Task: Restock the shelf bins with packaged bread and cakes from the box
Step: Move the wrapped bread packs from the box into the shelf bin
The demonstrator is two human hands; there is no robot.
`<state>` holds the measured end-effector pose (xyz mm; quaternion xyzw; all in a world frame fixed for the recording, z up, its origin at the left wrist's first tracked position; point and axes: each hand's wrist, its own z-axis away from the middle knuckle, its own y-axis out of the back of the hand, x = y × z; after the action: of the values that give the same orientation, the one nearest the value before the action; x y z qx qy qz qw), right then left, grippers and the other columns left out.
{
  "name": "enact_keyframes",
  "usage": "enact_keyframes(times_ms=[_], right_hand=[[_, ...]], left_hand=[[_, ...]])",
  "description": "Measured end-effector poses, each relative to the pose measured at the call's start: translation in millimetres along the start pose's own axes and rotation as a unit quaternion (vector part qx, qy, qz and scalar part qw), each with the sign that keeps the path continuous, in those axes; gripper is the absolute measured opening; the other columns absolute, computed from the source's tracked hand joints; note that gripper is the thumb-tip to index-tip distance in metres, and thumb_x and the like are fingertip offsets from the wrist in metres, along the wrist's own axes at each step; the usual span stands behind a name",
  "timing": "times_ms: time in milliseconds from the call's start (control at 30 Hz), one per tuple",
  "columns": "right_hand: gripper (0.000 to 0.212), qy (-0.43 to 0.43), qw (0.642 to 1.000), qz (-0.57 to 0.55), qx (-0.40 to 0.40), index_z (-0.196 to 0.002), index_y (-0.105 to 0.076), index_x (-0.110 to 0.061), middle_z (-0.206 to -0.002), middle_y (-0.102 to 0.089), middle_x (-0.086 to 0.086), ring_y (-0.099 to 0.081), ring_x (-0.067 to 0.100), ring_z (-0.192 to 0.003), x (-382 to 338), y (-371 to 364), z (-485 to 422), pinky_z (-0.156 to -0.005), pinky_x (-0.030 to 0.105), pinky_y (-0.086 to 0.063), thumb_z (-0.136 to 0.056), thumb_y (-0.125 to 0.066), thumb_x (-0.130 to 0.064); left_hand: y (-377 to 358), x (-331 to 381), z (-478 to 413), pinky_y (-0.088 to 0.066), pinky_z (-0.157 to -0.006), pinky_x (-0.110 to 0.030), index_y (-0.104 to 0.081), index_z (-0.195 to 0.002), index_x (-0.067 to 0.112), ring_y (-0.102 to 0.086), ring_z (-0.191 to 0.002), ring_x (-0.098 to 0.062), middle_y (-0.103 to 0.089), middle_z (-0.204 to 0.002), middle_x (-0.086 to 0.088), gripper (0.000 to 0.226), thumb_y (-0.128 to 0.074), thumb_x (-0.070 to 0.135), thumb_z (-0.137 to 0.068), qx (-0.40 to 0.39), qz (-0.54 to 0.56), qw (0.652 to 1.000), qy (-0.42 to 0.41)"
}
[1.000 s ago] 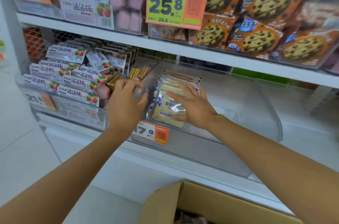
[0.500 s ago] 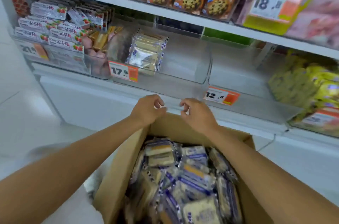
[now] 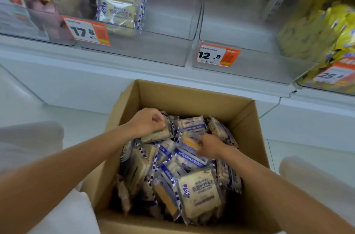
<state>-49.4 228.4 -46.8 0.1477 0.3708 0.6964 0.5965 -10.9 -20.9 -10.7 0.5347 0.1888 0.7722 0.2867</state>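
Our left hand [image 3: 147, 123] has a bread packet [image 3: 156, 136] in its grip; our right hand [image 3: 210, 147] is blurred, so we cannot tell its grip. Slick wrappers may slip as we lift from the box [image 3: 192, 99].

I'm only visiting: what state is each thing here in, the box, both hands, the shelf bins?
Box: open, heaped with bread packs.
Left hand: gripping one pack at the box's far side.
Right hand: on the packs, grip too blurred to tell.
Bin tagged 17.8: partly filled, bread row at its left.
Yellow packs: piled high in the right bin.
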Motion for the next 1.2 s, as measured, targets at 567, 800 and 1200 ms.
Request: enact_keyframes(times_ms=[567,800,1200], right_hand=[[0.054,0.033,0.834,-0.546,0.078,-0.135,-0.049,-0.012,-0.126,-0.062,0.003,-0.061,0.021,-0.113,-0.7,56.4,42.1,-0.1,0.038,-0.049,-0.088,-0.07,-0.028],[0.096,0.042,0.967,-0.25,0.0,-0.154,-0.017,-0.026,-0.144,-0.044,-0.003,-0.044,0.019,-0.133,19.0,5.4,56.3,-0.1,0.027,-0.038,-0.081,-0.077,-0.039],[0.023,0.123,0.954,-0.258,0.091,-0.083,-0.067,-0.017,-0.079,-0.066,0.002,-0.064,0.012,-0.068,-8.6,34.5,51.5,-0.059,0.028,-0.047,-0.081,-0.077,-0.037]], left_hand=[[-3.3,59.4,10.0,-0.054,-0.09,-0.038,-0.06,-0.122,0.01,-0.068,-0.107,-0.026,-0.07,-0.116,-0.013,0.029,-0.059,0.005,-0.093,-0.178,0.369,0.906,0.102],[-11.6,33.7,3.4,-0.055,-0.088,-0.039,-0.062,-0.122,0.008,-0.069,-0.101,-0.025,-0.073,-0.108,-0.011,0.032,-0.065,0.008,-0.091,-0.085,0.33,0.925,0.17],[1.8,27.6,19.2,-0.051,-0.079,-0.028,-0.064,-0.109,0.02,-0.065,-0.107,-0.025,-0.07,-0.111,-0.011,0.022,-0.062,0.036,-0.094,-0.036,0.304,0.946,0.109]])
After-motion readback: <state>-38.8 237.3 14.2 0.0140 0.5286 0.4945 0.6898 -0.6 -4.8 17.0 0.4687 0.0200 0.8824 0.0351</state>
